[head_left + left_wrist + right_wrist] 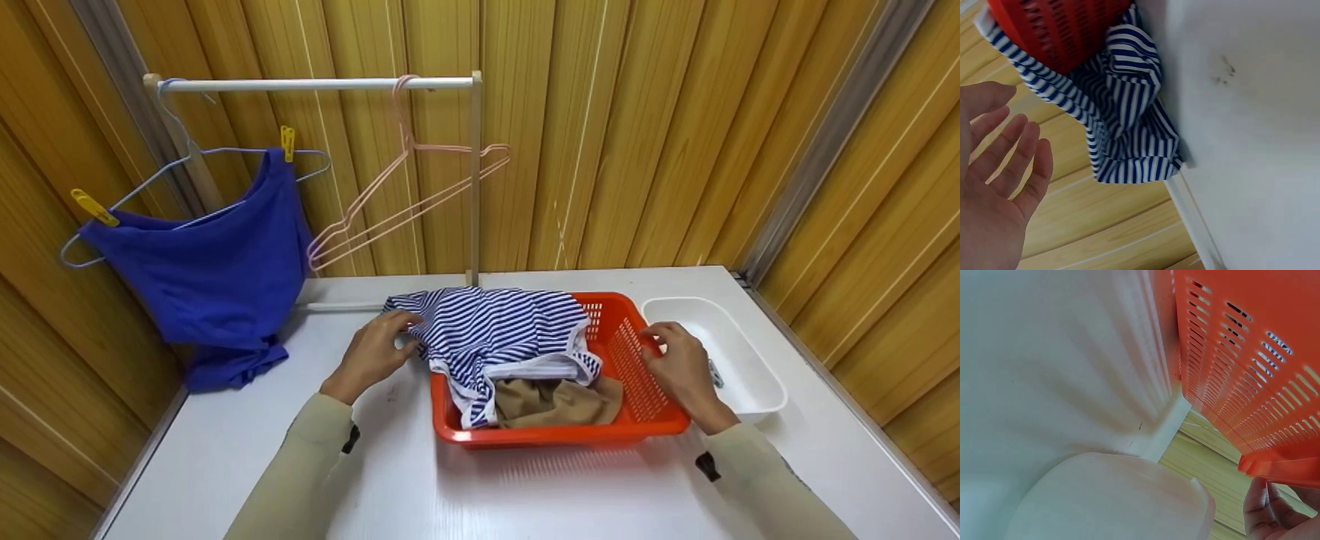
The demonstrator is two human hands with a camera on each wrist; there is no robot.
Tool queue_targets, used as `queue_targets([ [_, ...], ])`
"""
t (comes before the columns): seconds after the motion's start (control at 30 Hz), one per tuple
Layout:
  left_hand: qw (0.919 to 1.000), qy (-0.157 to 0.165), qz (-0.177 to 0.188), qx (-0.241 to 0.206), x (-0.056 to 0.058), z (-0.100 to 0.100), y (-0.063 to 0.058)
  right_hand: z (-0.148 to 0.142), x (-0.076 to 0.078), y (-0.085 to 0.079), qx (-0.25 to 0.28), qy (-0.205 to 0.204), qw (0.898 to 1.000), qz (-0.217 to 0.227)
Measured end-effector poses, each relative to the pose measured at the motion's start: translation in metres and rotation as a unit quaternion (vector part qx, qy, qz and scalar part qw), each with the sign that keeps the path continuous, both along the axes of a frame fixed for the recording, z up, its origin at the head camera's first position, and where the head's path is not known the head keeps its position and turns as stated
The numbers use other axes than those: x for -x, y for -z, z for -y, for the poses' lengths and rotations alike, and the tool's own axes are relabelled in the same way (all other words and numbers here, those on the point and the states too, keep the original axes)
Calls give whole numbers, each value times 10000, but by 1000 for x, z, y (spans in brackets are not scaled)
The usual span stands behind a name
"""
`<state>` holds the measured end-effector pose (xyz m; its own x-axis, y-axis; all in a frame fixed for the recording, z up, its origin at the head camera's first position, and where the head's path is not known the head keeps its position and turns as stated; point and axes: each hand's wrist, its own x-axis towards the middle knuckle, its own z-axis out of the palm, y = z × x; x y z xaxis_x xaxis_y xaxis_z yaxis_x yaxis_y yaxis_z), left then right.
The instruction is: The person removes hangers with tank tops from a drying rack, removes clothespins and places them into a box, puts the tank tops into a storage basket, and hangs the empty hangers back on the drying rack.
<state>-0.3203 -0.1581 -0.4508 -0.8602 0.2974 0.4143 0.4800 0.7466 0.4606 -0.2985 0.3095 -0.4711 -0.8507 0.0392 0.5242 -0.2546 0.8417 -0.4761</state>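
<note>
A navy-and-white striped shirt (502, 330) lies draped over a red plastic basket (562, 433), its left part hanging outside the rim. Under it inside the basket is a brown cloth (555, 403). My left hand (375, 352) is beside the hanging part of the shirt. In the left wrist view, that left hand (1008, 163) is apart from the cloth, fingers loosely spread and holding nothing. At the basket's right side, my right hand (681, 367) holds the rim. The right wrist view shows its fingers (1258, 503) against the underside of the rim.
A white tray (739, 330) with a small clip inside stands right of the basket. Behind left is a rack (322, 85) with a pink hanger (375, 182) and a blue garment (217, 270) held on another hanger by yellow clips (288, 142). Wood-patterned walls surround the white table (390, 480).
</note>
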Motion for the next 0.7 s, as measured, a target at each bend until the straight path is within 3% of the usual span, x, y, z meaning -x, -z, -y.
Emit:
queue_targets([
  [0.17,9995,-22,252,187,13,-3,11,0,0,0,16,10,10000,33],
  [0.37,9995,-313,47,-52,21,-5,19,1,0,1,-28,-39,10000,-75],
  [0.5,9983,-302,2,-507,22,-7,12,1,0,1,-96,-53,9998,-182],
  [0.7,9937,-183,-362,-1044,17,-20,-12,0,-1,1,-44,-45,9998,-188],
])
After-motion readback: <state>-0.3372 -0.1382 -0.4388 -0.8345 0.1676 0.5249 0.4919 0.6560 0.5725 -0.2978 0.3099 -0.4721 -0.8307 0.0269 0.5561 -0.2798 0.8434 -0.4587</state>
